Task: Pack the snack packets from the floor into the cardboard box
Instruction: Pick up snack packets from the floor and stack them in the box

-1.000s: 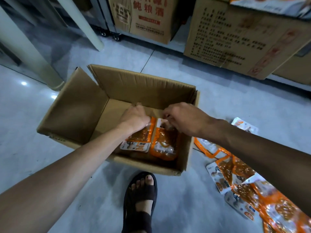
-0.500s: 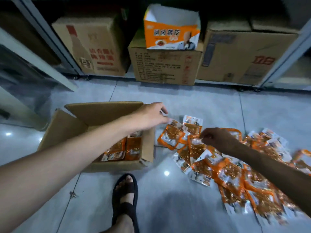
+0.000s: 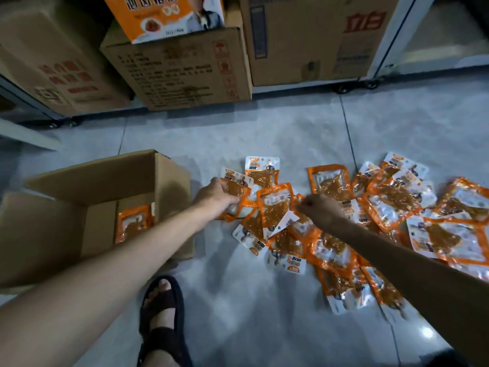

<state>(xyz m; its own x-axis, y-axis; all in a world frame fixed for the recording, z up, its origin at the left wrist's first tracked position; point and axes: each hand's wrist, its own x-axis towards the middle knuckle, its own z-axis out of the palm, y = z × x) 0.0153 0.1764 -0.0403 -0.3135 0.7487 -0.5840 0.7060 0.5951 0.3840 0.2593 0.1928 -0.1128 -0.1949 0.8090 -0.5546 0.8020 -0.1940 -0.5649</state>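
Orange snack packet (image 3: 235, 189) clamped in left hand (image 3: 215, 198) grip, another pinched by right hand (image 3: 321, 211).

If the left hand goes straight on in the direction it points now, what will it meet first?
The left hand grips a snack packet at the pile's left edge, so that comes first; straight beyond lies the white-topped packet, though depth is unclear.

Grey tiled floor (image 3: 238, 133); printed cartons (image 3: 185, 72) line a wheeled rack (image 3: 389, 35).
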